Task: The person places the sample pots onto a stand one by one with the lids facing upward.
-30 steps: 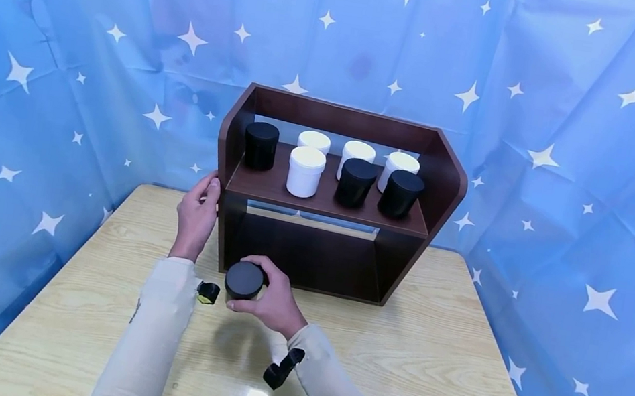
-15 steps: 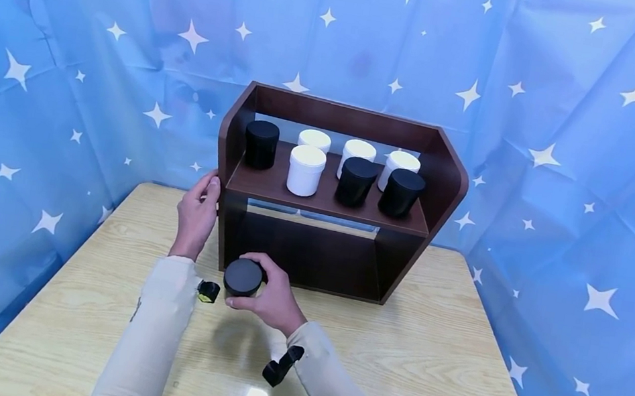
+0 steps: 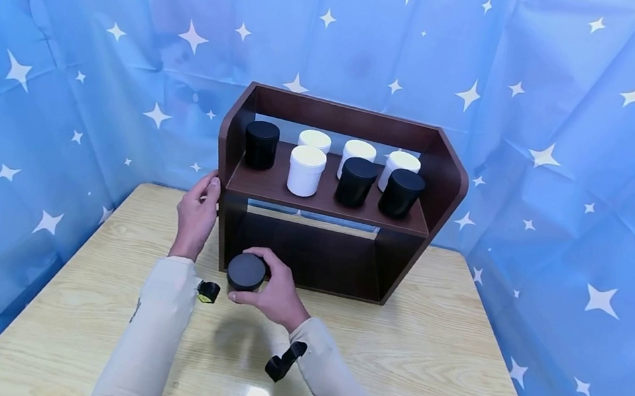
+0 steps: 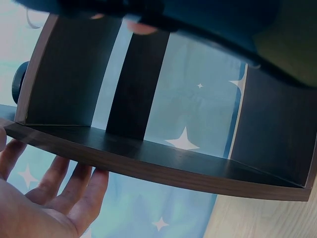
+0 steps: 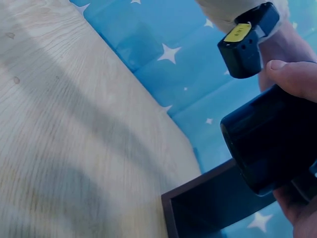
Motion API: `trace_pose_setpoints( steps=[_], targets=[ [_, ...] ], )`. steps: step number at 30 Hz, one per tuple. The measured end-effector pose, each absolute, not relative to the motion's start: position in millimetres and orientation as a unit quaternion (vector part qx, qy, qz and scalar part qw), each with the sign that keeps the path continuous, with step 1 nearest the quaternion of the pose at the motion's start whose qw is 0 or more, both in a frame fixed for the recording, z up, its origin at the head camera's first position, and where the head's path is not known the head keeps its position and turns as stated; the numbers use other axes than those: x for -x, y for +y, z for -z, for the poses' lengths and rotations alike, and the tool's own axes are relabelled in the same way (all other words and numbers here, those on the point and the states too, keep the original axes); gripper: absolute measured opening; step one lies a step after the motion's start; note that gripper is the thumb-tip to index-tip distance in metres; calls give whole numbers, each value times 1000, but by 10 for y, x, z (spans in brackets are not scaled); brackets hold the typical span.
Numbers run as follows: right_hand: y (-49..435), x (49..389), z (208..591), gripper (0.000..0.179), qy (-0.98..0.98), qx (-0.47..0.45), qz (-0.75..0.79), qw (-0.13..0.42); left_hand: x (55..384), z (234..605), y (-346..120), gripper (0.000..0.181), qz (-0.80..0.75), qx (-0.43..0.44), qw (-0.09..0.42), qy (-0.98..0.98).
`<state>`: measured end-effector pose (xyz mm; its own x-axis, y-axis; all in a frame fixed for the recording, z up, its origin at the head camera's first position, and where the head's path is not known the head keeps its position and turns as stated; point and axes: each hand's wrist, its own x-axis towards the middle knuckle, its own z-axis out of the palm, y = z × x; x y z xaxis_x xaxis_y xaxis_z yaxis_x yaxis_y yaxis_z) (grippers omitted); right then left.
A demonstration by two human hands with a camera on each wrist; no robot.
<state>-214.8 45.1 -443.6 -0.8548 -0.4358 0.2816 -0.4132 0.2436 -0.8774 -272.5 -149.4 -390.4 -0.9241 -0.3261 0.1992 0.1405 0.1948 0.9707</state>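
Note:
My right hand (image 3: 279,294) holds a black lidded jar (image 3: 246,272) upright in front of the rack's lower left corner, thumb and fingers round its sides. Seen from the right wrist, the jar (image 5: 272,139) is raised off the table. My left hand (image 3: 196,216) touches the outer left side of a dark brown two-tier rack (image 3: 328,212); in the left wrist view its fingertips (image 4: 101,178) lie against that panel. Along the upper shelf's front stand a black jar (image 3: 260,145), a white jar (image 3: 305,170) and two more black jars (image 3: 355,183). Several white jars (image 3: 357,153) stand behind, partly hidden.
The rack stands on a light wood table (image 3: 430,349), its lower tier (image 3: 303,253) bare. A blue curtain with white stars (image 3: 552,89) surrounds the table. Black wrist cameras (image 3: 285,360) stick out from both sleeves.
My right hand has risen slightly with the black jar, a little closer to the rack. The left hand and the jars on the rack have stayed in place.

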Motion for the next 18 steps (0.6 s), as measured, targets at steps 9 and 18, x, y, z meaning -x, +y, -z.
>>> trace_pose_setpoints(
  steps=[9, 18],
  targets=[
    [478, 2186, 4402, 71, 784, 277, 555, 1, 2722, 3897, -1484, 52, 629, -65, 186, -752],
    [482, 2211, 4367, 70, 781, 275, 561, 5, 2726, 3895, -1481, 52, 630, -67, 184, -752]
  ],
)
